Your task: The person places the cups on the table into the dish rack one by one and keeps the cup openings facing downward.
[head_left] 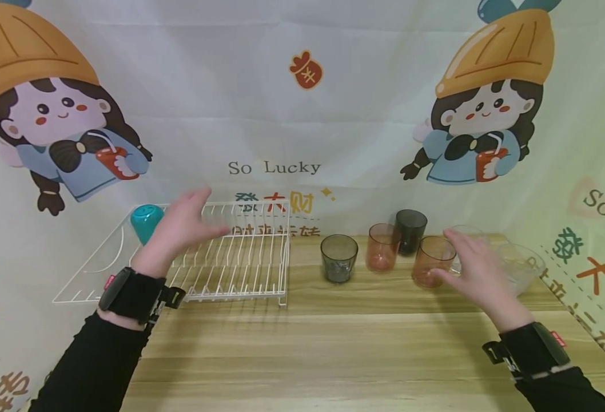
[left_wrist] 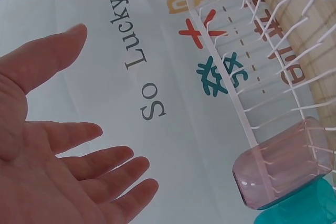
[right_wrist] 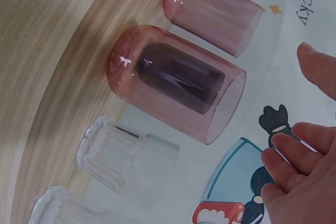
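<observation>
My left hand (head_left: 181, 229), fingers spread and nothing held, hovers over a white wire dish rack (head_left: 235, 296). Beside it on the rack, a teal cup (head_left: 147, 222) stands upside down. The left wrist view also shows a clear pink glass (left_wrist: 283, 166) on the rack next to that teal cup. On the right, my right hand (head_left: 480, 272) is spread around the near side of an upright pink glass (head_left: 430, 266). In the right wrist view, the fingers (right_wrist: 296, 156) are apart from this pink glass (right_wrist: 123, 80).
Left of that glass stand another pink glass (head_left: 382, 249), a dark grey glass (head_left: 412, 232) and a smoky glass (head_left: 339, 260). Clear glasses (head_left: 526, 274) sit partly behind my right hand. A printed cloth (head_left: 354, 143) hangs behind the wooden table (head_left: 333, 349).
</observation>
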`<state>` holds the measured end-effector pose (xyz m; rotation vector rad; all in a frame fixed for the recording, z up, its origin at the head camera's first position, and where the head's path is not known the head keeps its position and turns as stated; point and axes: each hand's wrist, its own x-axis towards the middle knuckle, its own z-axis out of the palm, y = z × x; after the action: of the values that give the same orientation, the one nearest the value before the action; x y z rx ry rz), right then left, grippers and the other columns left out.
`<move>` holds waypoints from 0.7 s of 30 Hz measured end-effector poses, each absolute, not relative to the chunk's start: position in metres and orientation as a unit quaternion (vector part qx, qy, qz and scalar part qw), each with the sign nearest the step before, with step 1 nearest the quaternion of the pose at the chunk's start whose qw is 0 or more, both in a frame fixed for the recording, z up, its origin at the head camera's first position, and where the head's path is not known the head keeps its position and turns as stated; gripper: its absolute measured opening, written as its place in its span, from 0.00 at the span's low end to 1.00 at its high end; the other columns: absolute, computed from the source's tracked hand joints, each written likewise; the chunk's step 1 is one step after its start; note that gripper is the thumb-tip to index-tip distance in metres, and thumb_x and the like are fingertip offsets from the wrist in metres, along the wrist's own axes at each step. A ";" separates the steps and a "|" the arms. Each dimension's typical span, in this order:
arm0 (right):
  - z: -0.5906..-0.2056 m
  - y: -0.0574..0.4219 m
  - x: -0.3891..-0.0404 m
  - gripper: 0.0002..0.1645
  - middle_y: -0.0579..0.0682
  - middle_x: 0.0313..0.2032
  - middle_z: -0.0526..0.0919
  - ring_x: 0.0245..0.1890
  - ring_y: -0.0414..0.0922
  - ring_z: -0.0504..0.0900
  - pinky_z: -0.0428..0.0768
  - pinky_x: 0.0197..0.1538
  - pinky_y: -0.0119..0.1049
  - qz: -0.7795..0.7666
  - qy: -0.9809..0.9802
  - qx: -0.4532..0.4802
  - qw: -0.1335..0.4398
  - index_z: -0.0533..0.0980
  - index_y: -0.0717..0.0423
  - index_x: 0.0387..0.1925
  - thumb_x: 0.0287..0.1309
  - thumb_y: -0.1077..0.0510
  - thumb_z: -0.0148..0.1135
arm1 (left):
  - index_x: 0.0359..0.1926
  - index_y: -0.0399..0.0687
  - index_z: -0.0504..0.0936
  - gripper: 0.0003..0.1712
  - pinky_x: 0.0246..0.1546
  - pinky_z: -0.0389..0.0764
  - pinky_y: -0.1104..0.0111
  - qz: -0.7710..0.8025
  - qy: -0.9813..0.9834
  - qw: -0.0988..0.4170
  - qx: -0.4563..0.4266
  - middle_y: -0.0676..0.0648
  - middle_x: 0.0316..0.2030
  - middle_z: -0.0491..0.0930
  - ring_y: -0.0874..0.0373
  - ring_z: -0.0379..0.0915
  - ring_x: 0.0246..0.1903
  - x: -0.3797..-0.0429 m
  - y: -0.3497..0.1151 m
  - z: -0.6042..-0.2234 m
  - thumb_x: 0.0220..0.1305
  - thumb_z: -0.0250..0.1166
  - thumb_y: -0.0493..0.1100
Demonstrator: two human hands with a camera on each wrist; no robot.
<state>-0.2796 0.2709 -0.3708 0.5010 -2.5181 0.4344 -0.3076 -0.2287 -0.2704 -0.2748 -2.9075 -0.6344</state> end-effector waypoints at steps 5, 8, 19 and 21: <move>-0.375 0.270 -0.284 0.49 0.71 0.59 0.68 0.58 0.67 0.66 0.64 0.59 0.63 0.164 -0.940 0.176 0.244 0.63 0.71 0.62 0.42 0.52 0.75 | 0.72 0.36 0.48 0.58 0.65 0.55 0.39 -0.200 -0.971 0.088 -0.100 0.29 0.69 0.51 0.32 0.47 0.68 -0.301 -0.225 -0.277 0.52 0.70 0.57; -0.377 0.270 -0.287 0.48 0.71 0.59 0.68 0.58 0.67 0.66 0.64 0.60 0.62 0.162 -0.940 0.177 0.243 0.63 0.71 0.62 0.43 0.53 0.74 | 0.71 0.35 0.50 0.58 0.64 0.56 0.39 -0.192 -0.971 0.095 -0.109 0.29 0.68 0.53 0.32 0.48 0.67 -0.297 -0.223 -0.280 0.51 0.70 0.59; -0.384 0.267 -0.296 0.45 0.71 0.57 0.70 0.58 0.67 0.66 0.64 0.60 0.62 0.153 -0.946 0.175 0.228 0.64 0.72 0.61 0.44 0.54 0.73 | 0.72 0.37 0.49 0.60 0.63 0.57 0.38 -0.186 -0.970 0.095 -0.128 0.31 0.69 0.54 0.32 0.48 0.67 -0.280 -0.215 -0.285 0.50 0.71 0.60; -0.387 0.267 -0.297 0.45 0.71 0.57 0.70 0.58 0.67 0.66 0.65 0.60 0.62 0.148 -0.948 0.173 0.223 0.65 0.71 0.60 0.44 0.54 0.73 | 0.72 0.37 0.49 0.60 0.63 0.56 0.38 -0.186 -0.970 0.094 -0.127 0.31 0.69 0.53 0.33 0.47 0.68 -0.279 -0.214 -0.287 0.49 0.71 0.60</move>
<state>-0.2974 0.2675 -0.3866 0.4785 -2.6168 0.4094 -0.2787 -0.2143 -0.2872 -0.3760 -2.8768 -0.5525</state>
